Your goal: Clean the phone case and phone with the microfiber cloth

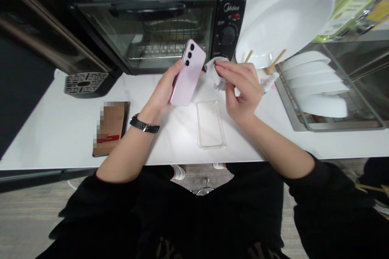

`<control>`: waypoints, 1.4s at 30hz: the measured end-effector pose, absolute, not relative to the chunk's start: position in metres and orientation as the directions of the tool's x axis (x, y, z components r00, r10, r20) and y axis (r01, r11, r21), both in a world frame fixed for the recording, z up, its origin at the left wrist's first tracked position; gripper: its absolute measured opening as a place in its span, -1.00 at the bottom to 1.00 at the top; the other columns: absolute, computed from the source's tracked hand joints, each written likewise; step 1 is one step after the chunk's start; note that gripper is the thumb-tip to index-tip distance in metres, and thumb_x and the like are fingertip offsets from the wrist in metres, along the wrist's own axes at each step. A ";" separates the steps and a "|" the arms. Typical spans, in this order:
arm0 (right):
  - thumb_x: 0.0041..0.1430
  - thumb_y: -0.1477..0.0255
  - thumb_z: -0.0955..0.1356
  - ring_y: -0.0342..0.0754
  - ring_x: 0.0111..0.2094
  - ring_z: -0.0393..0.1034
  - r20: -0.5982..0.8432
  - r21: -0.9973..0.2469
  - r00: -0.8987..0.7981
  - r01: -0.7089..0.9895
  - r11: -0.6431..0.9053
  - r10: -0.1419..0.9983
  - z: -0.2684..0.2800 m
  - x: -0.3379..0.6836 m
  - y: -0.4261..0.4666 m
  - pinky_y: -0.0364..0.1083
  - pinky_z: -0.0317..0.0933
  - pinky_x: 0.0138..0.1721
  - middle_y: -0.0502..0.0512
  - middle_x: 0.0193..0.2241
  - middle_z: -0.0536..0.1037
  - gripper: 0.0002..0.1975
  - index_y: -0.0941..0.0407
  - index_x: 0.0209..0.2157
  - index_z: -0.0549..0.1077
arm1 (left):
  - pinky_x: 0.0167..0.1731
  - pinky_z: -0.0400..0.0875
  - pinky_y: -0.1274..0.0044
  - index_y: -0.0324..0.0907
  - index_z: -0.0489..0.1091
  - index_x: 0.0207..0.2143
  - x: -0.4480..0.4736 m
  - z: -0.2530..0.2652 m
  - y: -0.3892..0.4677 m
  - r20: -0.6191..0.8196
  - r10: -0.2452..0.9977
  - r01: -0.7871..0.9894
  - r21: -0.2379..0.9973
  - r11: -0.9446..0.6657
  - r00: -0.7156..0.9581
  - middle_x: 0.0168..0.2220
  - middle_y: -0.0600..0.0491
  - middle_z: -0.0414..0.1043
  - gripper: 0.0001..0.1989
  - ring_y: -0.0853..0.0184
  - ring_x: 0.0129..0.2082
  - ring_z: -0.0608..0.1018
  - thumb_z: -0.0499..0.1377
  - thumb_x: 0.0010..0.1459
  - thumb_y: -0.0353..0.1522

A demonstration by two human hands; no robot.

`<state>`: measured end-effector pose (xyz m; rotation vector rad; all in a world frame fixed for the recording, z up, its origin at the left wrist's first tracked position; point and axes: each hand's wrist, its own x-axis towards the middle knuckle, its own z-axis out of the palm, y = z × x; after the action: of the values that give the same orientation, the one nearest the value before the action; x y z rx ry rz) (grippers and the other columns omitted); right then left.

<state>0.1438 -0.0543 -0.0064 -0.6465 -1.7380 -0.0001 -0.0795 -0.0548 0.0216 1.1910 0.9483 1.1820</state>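
Note:
A pale lilac smartphone (190, 77) is in my left hand (166, 85), tilted upright with its back and three lenses towards me. The fingers of that hand wrap round its far side and are mostly hidden. My right hand (241, 89) pinches a crumpled white tissue (214, 73) between thumb and fingers, just to the right of the phone and apart from it. Below, between both hands, a clear phone case (210, 124) lies flat on the white counter (170, 141).
Behind stands a black toaster oven (164, 28). White plates (285, 20) and a rack (337, 127) with stacked white bowls (319, 85) are on the right. At left are a partly blurred dark-edged device (112, 129) and a drip tray (86, 83).

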 end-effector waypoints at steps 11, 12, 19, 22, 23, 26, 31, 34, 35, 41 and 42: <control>0.54 0.40 0.31 0.05 0.00 0.69 0.825 -0.418 -0.169 0.462 0.783 0.540 -0.006 0.143 -0.055 0.14 0.63 0.06 -0.01 0.00 0.80 -0.68 -0.10 0.12 0.68 | -0.12 0.74 0.19 -0.08 0.57 0.05 -0.037 0.014 -0.080 -0.333 0.834 -0.363 0.784 0.504 0.439 -0.20 -0.03 0.73 -0.54 -0.02 0.03 0.77 0.01 0.46 -0.04; 0.53 0.42 0.33 0.06 -0.03 0.69 0.817 -0.419 -0.174 0.477 0.773 0.550 -0.007 0.143 -0.054 0.15 0.64 0.05 -0.02 -0.04 0.81 -0.69 -0.10 0.09 0.70 | -0.13 0.74 0.20 -0.09 0.56 0.06 -0.038 0.011 -0.079 -0.325 0.836 -0.360 0.789 0.497 0.441 -0.19 -0.04 0.73 -0.53 -0.02 0.03 0.77 0.00 0.46 -0.03; 0.54 0.41 0.35 0.13 0.26 0.59 0.795 -0.353 -0.302 0.477 0.805 0.526 -0.012 0.142 -0.050 0.26 0.55 0.30 0.01 0.22 0.72 -0.65 -0.07 0.22 0.66 | -0.15 0.73 0.24 -0.08 0.55 0.06 -0.038 0.006 -0.076 -0.270 0.874 -0.296 0.866 0.404 0.404 -0.23 -0.03 0.70 -0.55 0.01 0.01 0.75 0.03 0.39 -0.05; 0.56 0.41 0.31 0.13 0.40 0.49 0.746 -0.327 -0.426 0.435 0.839 0.512 -0.014 0.138 -0.053 0.28 0.47 0.42 0.06 0.33 0.63 -0.56 -0.03 0.36 0.54 | -0.10 0.72 0.23 -0.08 0.52 0.15 -0.035 0.009 -0.075 -0.248 0.907 -0.346 0.864 0.367 0.341 -0.18 -0.05 0.71 -0.52 0.02 0.02 0.75 -0.04 0.44 -0.10; 0.57 0.41 0.30 0.11 0.43 0.46 0.727 -0.316 -0.478 0.406 0.858 0.494 -0.015 0.136 -0.056 0.27 0.45 0.44 0.05 0.34 0.61 -0.55 -0.04 0.38 0.52 | -0.07 0.71 0.23 -0.07 0.49 0.20 -0.035 0.009 -0.074 -0.230 0.914 -0.371 0.860 0.351 0.334 -0.14 -0.06 0.71 -0.51 0.03 0.03 0.75 -0.07 0.47 -0.11; 0.58 0.41 0.30 0.04 0.44 0.46 0.674 -0.290 -0.613 0.295 0.911 0.413 -0.017 0.128 -0.065 0.22 0.45 0.44 0.00 0.33 0.63 -0.57 -0.10 0.36 0.53 | 0.07 0.67 0.20 -0.03 0.37 0.35 -0.042 0.011 -0.072 -0.133 0.936 -0.461 0.842 0.281 0.327 0.03 -0.09 0.71 -0.46 0.05 0.15 0.73 -0.15 0.53 -0.09; 0.53 0.42 0.35 -0.01 0.35 0.56 0.677 -0.226 -0.684 0.160 0.961 0.273 -0.014 0.121 -0.077 0.19 0.47 0.41 -0.07 0.20 0.73 -0.62 -0.15 0.24 0.63 | 0.21 0.60 0.24 0.01 0.37 0.33 -0.060 0.015 -0.068 -0.020 0.982 -0.449 0.887 0.105 0.189 0.30 -0.05 0.58 -0.42 0.06 0.44 0.51 0.03 0.44 0.07; 0.50 0.42 0.35 0.00 0.30 0.61 0.712 -0.200 -0.650 0.174 0.964 0.265 -0.012 0.124 -0.076 0.19 0.49 0.39 -0.09 0.15 0.75 -0.65 -0.15 0.16 0.67 | 0.21 0.61 0.24 -0.03 0.38 0.32 -0.061 0.021 -0.066 -0.038 0.994 -0.431 0.899 0.078 0.101 0.29 -0.04 0.59 -0.44 0.05 0.48 0.47 -0.05 0.48 0.01; 0.50 0.42 0.36 0.01 0.29 0.62 0.729 -0.194 -0.630 0.185 0.963 0.268 -0.012 0.125 -0.075 0.20 0.48 0.39 -0.09 0.13 0.77 -0.66 -0.15 0.14 0.68 | 0.22 0.60 0.24 -0.04 0.37 0.33 -0.060 0.024 -0.066 -0.051 0.995 -0.443 0.893 0.084 0.087 0.27 -0.04 0.60 -0.45 0.07 0.48 0.47 -0.11 0.51 -0.03; 0.54 0.34 0.34 0.10 0.36 0.55 0.724 -0.271 -0.544 0.341 0.900 0.425 -0.010 0.134 -0.066 0.30 0.40 0.44 -0.03 0.22 0.72 -0.63 -0.14 0.25 0.61 | 0.34 0.53 0.30 -0.07 0.45 0.18 -0.055 0.021 -0.069 -0.045 0.986 -0.591 0.796 0.132 0.160 0.25 0.00 0.64 -0.44 0.17 0.46 0.49 -0.25 0.58 -0.09; 0.55 0.29 0.33 0.15 0.39 0.51 0.710 -0.281 -0.530 0.390 0.877 0.463 -0.009 0.136 -0.064 0.35 0.34 0.47 -0.01 0.26 0.69 -0.62 -0.14 0.28 0.59 | 0.33 0.54 0.31 -0.07 0.45 0.17 -0.054 0.018 -0.069 -0.037 0.986 -0.589 0.797 0.128 0.164 0.26 0.01 0.62 -0.45 0.17 0.46 0.49 -0.25 0.59 -0.09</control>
<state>0.1364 -0.0640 -0.0094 -0.6122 -2.1911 0.1098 -0.0540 -0.0692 0.0183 0.7369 0.6731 1.2803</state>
